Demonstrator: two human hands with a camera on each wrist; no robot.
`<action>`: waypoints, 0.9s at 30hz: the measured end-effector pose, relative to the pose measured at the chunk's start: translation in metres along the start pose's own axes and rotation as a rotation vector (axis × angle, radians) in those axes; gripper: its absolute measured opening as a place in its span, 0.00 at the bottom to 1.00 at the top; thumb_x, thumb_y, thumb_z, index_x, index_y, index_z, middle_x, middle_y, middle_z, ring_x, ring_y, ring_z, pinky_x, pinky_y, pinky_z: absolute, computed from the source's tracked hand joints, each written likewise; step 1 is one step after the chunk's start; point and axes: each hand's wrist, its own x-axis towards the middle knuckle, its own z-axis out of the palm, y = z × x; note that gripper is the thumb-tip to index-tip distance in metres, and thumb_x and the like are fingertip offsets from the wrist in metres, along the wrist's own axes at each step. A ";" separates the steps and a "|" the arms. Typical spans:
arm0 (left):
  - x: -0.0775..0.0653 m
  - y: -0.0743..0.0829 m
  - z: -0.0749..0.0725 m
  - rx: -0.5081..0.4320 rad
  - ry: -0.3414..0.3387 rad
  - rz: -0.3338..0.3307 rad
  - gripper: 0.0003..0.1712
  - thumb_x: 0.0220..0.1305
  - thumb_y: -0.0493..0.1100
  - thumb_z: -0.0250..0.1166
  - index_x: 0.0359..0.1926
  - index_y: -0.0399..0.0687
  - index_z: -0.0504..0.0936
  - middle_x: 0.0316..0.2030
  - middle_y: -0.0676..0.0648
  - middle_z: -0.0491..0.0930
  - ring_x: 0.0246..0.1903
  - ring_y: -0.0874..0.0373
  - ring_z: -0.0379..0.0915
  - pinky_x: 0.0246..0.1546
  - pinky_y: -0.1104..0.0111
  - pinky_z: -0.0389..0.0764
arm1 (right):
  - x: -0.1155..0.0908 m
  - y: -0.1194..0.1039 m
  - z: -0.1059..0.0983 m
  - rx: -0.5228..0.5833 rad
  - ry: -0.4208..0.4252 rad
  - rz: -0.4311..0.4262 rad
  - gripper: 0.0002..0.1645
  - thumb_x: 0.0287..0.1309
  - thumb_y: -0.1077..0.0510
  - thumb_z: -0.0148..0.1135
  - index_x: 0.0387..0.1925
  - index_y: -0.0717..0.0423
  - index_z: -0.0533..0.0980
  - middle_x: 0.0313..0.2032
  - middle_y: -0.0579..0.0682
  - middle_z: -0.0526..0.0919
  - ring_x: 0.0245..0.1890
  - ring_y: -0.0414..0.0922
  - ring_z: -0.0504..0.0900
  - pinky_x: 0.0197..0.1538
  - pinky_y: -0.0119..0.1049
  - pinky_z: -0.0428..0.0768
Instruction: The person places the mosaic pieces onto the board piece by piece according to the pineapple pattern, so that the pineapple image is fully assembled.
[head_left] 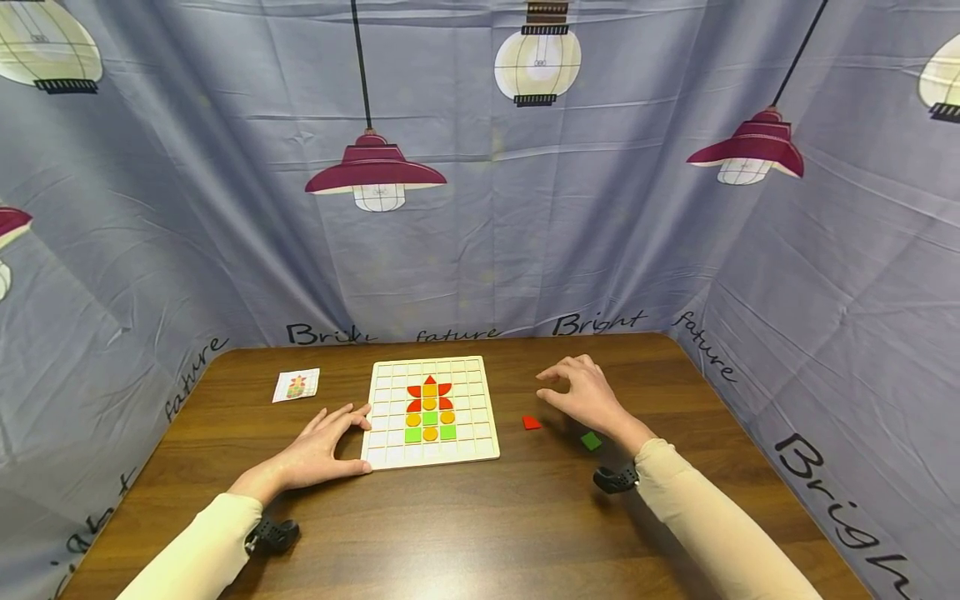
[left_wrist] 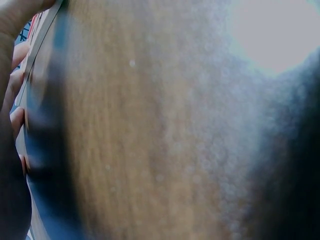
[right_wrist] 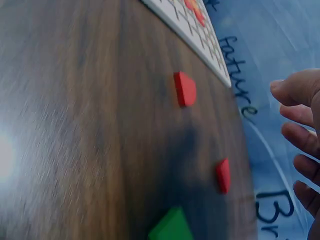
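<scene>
A white grid board [head_left: 386, 450] lies on the table, bearing a pattern of red, orange and green flat pieces. My left hand [head_left: 318, 450] is at its left side, fingertips and thumb touching that edge; the left wrist view shows only part of this hand. Over the table to the right of the board, my right hand [head_left: 581, 392] hovers with thumb and fingers apart and nothing held. Near it lie a red quarter-round piece [head_left: 532, 422] and a green square piece [head_left: 591, 441]. A second red piece [right_wrist: 223, 175] shows in the right wrist view; the right hand hides it from the head view.
A small pattern card [head_left: 296, 385] lies at the back left of the brown wooden table [head_left: 450, 533]. A printed grey-blue curtain [head_left: 480, 250] hangs behind and at both sides. Each wrist wears a black band.
</scene>
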 end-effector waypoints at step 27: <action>0.000 -0.001 0.000 0.004 0.002 0.019 0.34 0.57 0.66 0.73 0.57 0.56 0.74 0.75 0.43 0.63 0.75 0.36 0.52 0.73 0.36 0.41 | -0.025 0.051 0.002 -0.069 -0.043 0.078 0.17 0.58 0.51 0.75 0.50 0.46 0.87 0.41 0.43 0.83 0.49 0.52 0.73 0.51 0.53 0.68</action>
